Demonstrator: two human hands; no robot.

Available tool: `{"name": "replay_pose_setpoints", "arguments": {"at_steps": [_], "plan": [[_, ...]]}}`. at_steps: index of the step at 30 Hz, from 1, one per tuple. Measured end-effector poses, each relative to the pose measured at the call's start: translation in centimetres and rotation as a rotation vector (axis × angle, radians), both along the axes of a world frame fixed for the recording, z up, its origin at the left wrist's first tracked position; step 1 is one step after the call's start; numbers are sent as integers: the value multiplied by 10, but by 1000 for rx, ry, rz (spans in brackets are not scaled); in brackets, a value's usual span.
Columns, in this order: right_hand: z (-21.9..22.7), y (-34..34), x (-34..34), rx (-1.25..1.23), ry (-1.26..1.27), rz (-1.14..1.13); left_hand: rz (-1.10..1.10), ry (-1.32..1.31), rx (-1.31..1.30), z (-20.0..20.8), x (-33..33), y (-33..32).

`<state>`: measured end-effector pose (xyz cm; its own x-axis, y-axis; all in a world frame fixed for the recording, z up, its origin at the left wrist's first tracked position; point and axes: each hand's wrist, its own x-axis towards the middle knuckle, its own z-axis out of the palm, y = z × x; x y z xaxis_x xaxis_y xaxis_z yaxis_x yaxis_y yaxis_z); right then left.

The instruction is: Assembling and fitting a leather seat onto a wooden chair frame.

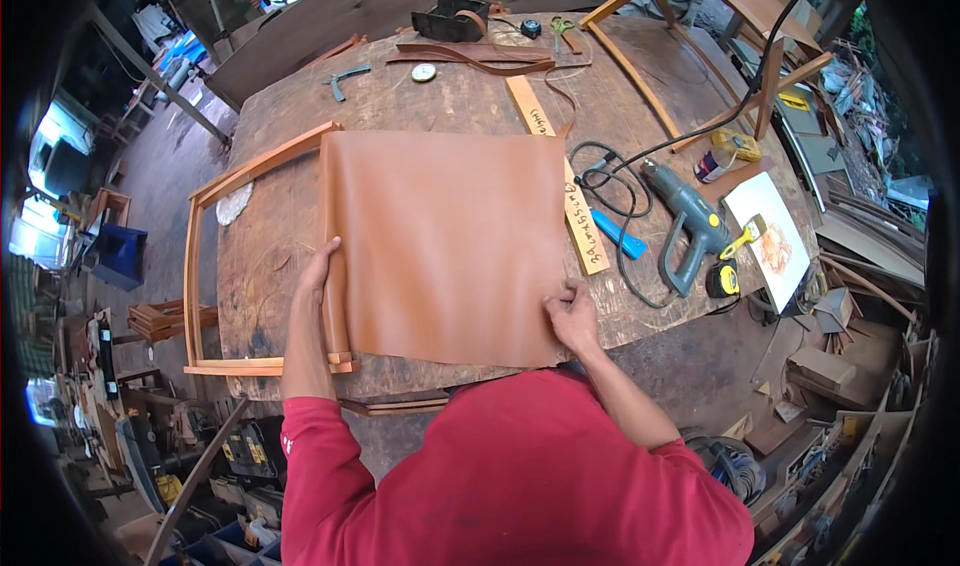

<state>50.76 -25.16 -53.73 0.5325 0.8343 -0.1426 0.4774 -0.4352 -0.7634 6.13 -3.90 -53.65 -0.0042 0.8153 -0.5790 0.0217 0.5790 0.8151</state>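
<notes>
We have the brown leather sheet (450,246) mid-view over the surface (290,101). At its nine o'clock, our left hand (319,268) touches the wooden frame (265,166), grip unclear; at four, our right hand's (573,316) grip pinches the sheet's edge.

Workshop, scuffed wooden bench (440,106), heat gun (702,228), tape measure (722,279), brush (742,236), timber frame (266,163)

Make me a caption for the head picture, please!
Left hand at a frame, right hand at the edge of a brown sheet, heat gun nearby.
</notes>
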Motion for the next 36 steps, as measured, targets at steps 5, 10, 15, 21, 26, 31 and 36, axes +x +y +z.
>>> {"name": "replay_pose_setpoints", "arguments": {"at_steps": [5,10,15,21,26,31,36], "plan": [[20,49,0,200,112,239,88,82,-117,-6,13,15],[31,77,-3,289,19,190,36,793,231,10,19,-3],[18,68,30,219,-623,83,-171,1036,942,46,93,-71],[2,91,59,43,-698,109,-1057,700,1078,31,242,-170],[-2,85,84,20,-689,194,-1120,806,1082,1,271,-189],[6,61,115,-17,-741,81,-1019,755,1254,-26,273,-211],[26,59,126,-20,-532,28,-834,559,1396,-15,283,-213]]}}
